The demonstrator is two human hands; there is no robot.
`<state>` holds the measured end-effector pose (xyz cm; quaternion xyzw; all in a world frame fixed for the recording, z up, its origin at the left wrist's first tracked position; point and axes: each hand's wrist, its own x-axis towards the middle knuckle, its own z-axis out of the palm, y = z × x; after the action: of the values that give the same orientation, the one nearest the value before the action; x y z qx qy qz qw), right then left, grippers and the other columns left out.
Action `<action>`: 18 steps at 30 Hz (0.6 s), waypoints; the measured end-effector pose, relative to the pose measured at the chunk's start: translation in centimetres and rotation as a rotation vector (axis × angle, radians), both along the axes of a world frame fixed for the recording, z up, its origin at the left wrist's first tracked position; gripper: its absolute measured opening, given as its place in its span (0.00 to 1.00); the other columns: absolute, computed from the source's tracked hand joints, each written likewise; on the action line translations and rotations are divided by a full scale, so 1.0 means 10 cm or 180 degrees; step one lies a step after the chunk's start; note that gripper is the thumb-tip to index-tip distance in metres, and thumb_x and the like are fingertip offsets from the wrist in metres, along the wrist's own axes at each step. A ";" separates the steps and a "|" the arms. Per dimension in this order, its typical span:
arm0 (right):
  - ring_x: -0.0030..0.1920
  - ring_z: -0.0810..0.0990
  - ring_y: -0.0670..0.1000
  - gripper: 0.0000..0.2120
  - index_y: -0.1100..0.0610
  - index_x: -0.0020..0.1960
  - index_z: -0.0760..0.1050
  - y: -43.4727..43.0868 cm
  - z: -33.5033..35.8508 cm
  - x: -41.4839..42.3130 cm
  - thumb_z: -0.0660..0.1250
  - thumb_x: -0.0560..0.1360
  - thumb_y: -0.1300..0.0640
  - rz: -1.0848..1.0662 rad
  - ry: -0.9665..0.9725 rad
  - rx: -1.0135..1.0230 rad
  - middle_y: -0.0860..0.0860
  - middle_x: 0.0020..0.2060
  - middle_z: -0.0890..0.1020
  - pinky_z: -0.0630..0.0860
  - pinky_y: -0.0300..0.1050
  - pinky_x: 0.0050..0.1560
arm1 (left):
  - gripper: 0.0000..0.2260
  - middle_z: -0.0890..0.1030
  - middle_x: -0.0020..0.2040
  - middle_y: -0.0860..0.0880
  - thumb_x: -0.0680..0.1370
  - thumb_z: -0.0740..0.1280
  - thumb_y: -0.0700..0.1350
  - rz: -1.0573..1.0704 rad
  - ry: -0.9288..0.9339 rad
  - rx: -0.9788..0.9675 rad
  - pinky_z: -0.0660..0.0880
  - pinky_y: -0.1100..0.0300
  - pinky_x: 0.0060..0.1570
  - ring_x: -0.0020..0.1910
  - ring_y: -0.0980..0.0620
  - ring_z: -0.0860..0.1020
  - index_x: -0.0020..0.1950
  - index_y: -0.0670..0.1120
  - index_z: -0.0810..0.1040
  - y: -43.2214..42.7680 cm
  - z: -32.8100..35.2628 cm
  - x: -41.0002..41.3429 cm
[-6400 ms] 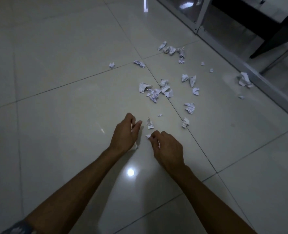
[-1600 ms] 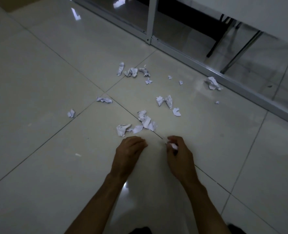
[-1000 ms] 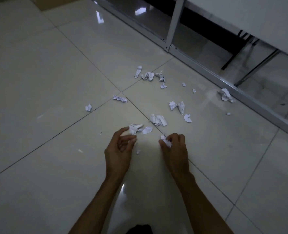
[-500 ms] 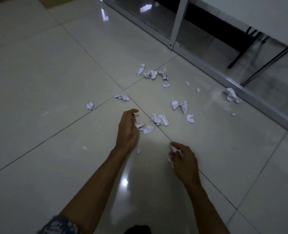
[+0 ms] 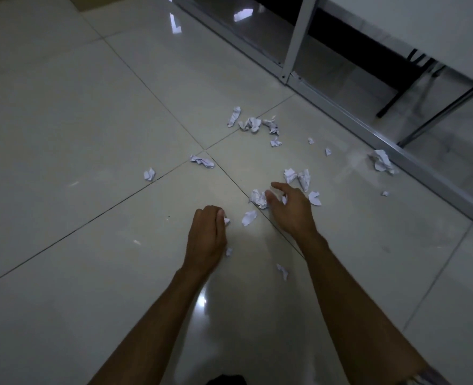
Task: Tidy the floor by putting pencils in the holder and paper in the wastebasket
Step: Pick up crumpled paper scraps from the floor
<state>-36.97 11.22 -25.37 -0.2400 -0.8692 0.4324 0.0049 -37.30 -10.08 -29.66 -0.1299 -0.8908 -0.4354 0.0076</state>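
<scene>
Right hand (image 5: 291, 208) reached forward, open fingers against crumpled paper (image 5: 258, 198); left hand (image 5: 206, 237) pinches a scrap (image 5: 226, 220)

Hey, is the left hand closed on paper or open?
Closed on paper: the left hand has its fingers curled in, and a white paper scrap pokes out at the fingertips.

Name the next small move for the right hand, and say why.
Probably close the right hand around the crumpled paper. Its thumb and fingers are spread right beside that piece, touching it or nearly so, and the piece lies loose on the floor. The left hand is busy, pinching a small scrap.
</scene>
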 end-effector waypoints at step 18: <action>0.42 0.76 0.39 0.07 0.53 0.50 0.73 -0.03 -0.14 0.72 0.65 0.82 0.49 -0.0671 -0.0046 -0.0560 0.44 0.42 0.77 0.69 0.30 0.38 | 0.19 0.83 0.58 0.52 0.80 0.66 0.61 -0.0869 -0.0606 -0.0103 0.74 0.55 0.59 0.57 0.52 0.76 0.62 0.48 0.81 0.84 0.26 -0.24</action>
<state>-29.79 10.90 -26.77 -0.3326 -0.7978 0.5023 0.0230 -39.72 -1.65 -27.03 -0.2080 -0.8684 -0.4283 -0.1382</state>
